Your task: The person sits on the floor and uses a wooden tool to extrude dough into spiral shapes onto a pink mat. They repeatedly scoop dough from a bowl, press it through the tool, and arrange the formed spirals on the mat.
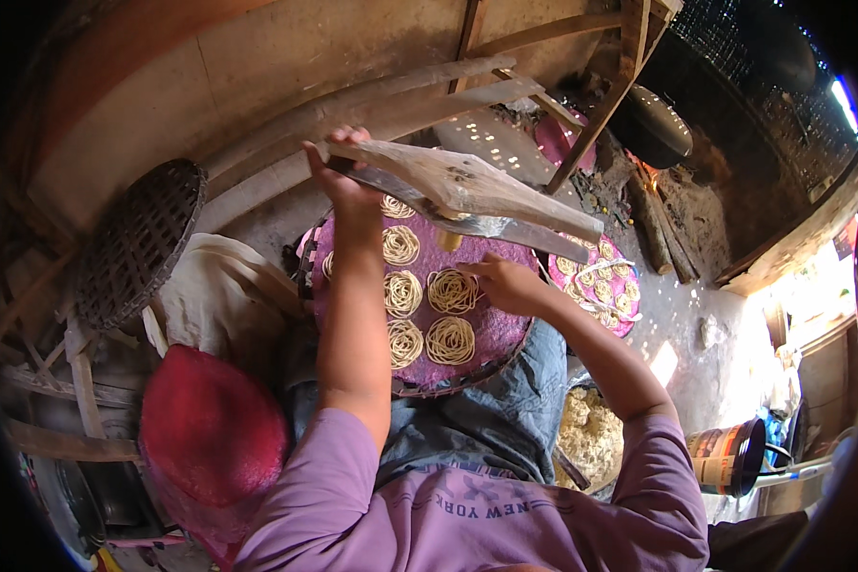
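Observation:
My left hand (345,164) is closed around the left end of a wooden hand press (477,186), whose two long bars slant down to the right. A short yellowish cylinder (447,241) juts from its underside. Below it, across my lap, lies a round tray (491,348) with a purple surface, bearing several coiled nests of pale strands, like noodles. My right hand (505,284) holds nothing; its outstretched index finger reaches to the upper edge of the nest (453,292) at the right of the tray. The press hides part of the tray's far side.
A second round tray (605,310) with more nests sits beyond my right arm. By my right leg is a container of pale, crumbly dough (586,434). Logs (650,224) burn under a dark pan (653,127). At left are a woven tray (141,243) and a red rounded object (210,424).

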A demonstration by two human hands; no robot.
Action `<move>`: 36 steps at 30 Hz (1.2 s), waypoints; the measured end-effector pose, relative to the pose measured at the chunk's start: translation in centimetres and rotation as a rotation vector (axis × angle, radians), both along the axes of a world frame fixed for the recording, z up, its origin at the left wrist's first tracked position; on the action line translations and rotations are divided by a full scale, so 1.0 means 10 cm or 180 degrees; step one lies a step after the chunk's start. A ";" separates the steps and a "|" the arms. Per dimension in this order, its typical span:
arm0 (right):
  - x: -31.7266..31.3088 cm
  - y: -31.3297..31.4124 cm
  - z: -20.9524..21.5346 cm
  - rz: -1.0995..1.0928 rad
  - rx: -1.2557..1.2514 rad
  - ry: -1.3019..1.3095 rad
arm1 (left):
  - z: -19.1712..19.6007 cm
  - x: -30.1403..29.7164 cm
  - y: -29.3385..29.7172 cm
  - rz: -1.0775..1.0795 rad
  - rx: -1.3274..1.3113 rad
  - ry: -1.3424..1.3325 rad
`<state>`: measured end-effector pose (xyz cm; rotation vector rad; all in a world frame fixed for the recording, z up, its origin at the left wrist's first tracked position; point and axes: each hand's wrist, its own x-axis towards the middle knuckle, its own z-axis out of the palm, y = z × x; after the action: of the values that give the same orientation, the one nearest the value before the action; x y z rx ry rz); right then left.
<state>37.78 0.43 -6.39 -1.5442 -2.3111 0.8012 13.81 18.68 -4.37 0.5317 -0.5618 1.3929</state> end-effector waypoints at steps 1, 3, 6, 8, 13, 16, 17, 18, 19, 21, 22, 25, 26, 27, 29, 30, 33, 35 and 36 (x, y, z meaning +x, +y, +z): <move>-0.06 0.00 0.00 0.0227 0.0518 -0.0856 | 0.14 -0.12 -0.02 -0.0013 -0.0079 -0.0143; -0.11 0.00 0.02 0.0664 0.1846 -0.1604 | 0.44 -0.41 -0.13 -0.0272 0.0247 -0.0260; 0.01 -0.06 0.13 0.0105 0.1291 0.0041 | 0.88 -1.06 -0.61 -0.0663 0.0885 0.0040; 0.09 -0.20 0.17 -0.0377 0.1155 -0.0028 | 1.05 -1.44 -1.03 -0.0752 0.1047 0.0002; 0.00 -0.59 -0.03 -0.0817 0.0975 -0.0317 | 1.06 -1.97 -1.93 -0.0182 0.1122 0.0952; -0.11 -0.61 -0.16 -0.1080 0.1003 0.0213 | 0.99 -2.00 -2.12 -0.0266 0.1209 0.0987; -0.13 -0.60 -0.18 -0.1183 0.1003 0.0517 | 0.97 -1.99 -2.15 -0.0249 0.1187 0.0945; -0.14 -0.57 -0.19 -0.1171 0.1128 0.0259 | 0.97 -1.97 -2.15 -0.0226 0.1174 0.0904; -0.14 -0.54 -0.18 -0.1156 0.1252 -0.0001 | 0.97 -1.96 -2.16 -0.0191 0.1216 0.0933; -0.13 -0.46 -0.15 -0.1103 0.1411 -0.0335 | 0.97 -1.93 -2.13 -0.0190 0.1221 0.0929; -0.12 -0.41 -0.12 -0.1063 0.1442 -0.0412 | 0.97 -1.90 -2.12 -0.0203 0.1260 0.0913; -0.13 -0.26 -0.07 -0.0997 0.1286 -0.0760 | 0.96 -1.81 -2.08 -0.0149 0.1223 0.0872; -0.14 -0.21 -0.06 -0.0979 0.1210 -0.0914 | 0.96 -1.77 -2.06 -0.0155 0.1197 0.0800; -0.18 -0.17 -0.06 -0.0971 0.1035 -0.0894 | 0.95 -1.73 -2.04 -0.0167 0.1183 0.0749; -0.26 -0.07 -0.05 -0.0596 0.1407 -0.0600 | 0.94 -1.64 -2.02 -0.0206 0.1147 0.0641; -0.30 -0.04 -0.05 -0.0414 0.1548 -0.0456 | 0.94 -1.59 -2.01 -0.0222 0.1122 0.0617; -0.42 0.05 -0.04 -0.0103 0.1441 -0.1035 | 0.93 -1.45 -1.95 -0.0314 0.1119 0.0596; -0.43 0.09 0.02 0.0192 0.1367 -0.1257 | 0.94 -1.41 -1.93 -0.0348 0.1094 0.0638; -0.43 0.09 0.06 0.0105 0.1509 -0.1398 | 0.94 -1.40 -1.92 -0.0348 0.1109 0.0645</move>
<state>33.52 1.37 -5.78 -1.5682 -2.5675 -0.1096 -0.17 -0.52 5.07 0.8982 -0.6620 1.1264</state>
